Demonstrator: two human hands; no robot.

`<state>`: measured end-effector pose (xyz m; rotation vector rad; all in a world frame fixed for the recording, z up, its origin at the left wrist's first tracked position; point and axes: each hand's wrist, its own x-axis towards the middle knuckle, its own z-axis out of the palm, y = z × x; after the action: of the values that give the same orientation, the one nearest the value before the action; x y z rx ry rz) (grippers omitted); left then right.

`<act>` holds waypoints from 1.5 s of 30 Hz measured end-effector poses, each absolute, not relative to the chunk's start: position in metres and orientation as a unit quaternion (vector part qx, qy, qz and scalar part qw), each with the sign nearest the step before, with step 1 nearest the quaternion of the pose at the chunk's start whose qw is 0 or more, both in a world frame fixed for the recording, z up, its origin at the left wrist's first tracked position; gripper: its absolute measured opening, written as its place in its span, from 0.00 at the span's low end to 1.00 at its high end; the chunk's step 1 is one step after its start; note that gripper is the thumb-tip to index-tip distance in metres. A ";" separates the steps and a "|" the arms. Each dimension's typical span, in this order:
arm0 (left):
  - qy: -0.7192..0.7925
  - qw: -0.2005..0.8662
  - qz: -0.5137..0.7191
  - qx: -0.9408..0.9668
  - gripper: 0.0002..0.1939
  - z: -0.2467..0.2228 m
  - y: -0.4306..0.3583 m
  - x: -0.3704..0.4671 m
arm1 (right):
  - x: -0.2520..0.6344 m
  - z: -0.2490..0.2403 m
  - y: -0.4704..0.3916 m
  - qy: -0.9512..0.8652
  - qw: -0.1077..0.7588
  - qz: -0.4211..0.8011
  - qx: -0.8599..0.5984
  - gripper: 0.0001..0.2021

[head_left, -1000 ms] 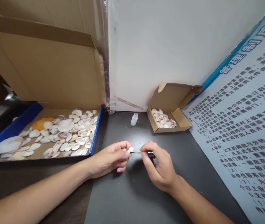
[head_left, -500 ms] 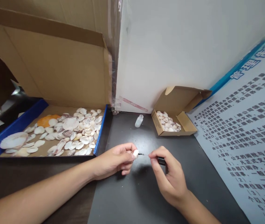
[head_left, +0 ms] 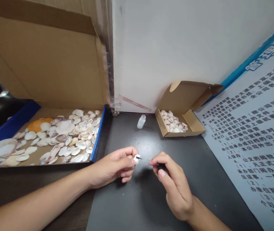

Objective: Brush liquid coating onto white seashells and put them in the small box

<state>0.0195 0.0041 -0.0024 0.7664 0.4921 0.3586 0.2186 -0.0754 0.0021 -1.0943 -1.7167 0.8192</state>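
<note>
A white shell [head_left: 136, 160] is pinched at one side by the left hand [head_left: 119, 166], seemingly leaving its face free toward the black applicator [head_left: 161, 166] gripped in the right hand [head_left: 175, 184].

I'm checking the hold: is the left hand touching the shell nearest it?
Touching: the head view shows the left hand holding the shell by its edge, under the thumb.

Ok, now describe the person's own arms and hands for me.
The left hand and right hand are bare: no gloves, and no rings show on the visible fingers. The left forearm and right forearm show no sleeve, watch, bracelet or marking. Both run out of the picture, so any sleeve higher up can't be told.
</note>
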 end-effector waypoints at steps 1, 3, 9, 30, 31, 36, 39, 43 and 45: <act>0.235 0.882 0.171 0.371 0.15 -0.003 0.004 0.020 | 0.219 0.003 -0.075 -0.704 0.444 0.330 -0.446 0.10; 0.234 0.881 0.169 0.376 0.15 -0.002 0.004 0.020 | 0.220 0.006 -0.073 -0.718 0.425 0.311 -0.455 0.10; 0.232 0.876 0.170 0.387 0.18 -0.001 0.004 0.020 | 0.224 0.011 -0.074 -0.721 0.444 0.268 -0.459 0.10; 0.242 0.852 0.172 0.432 0.18 -0.002 0.002 0.021 | 0.220 0.016 -0.075 -0.746 0.425 0.249 -0.448 0.09; 0.244 0.851 0.172 0.432 0.18 -0.003 0.002 0.021 | 0.219 0.016 -0.075 -0.750 0.418 0.251 -0.447 0.08; 0.235 0.859 0.173 0.420 0.18 -0.002 0.002 0.021 | 0.219 0.017 -0.075 -0.735 0.429 0.232 -0.471 0.08; 0.235 0.870 0.172 0.399 0.17 -0.001 0.002 0.020 | 0.219 0.016 -0.076 -0.753 0.418 0.241 -0.447 0.09; 0.235 0.877 0.170 0.382 0.13 -0.001 0.003 0.019 | 0.219 0.016 -0.076 -0.745 0.414 0.229 -0.469 0.08; 0.233 0.880 0.170 0.376 0.12 -0.001 0.003 0.019 | 0.219 0.016 -0.076 -0.739 0.427 0.227 -0.470 0.08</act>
<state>0.0187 0.0026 -0.0010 0.7843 0.4855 0.3538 0.2190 -0.0760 0.0159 -1.1739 -1.8457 0.5678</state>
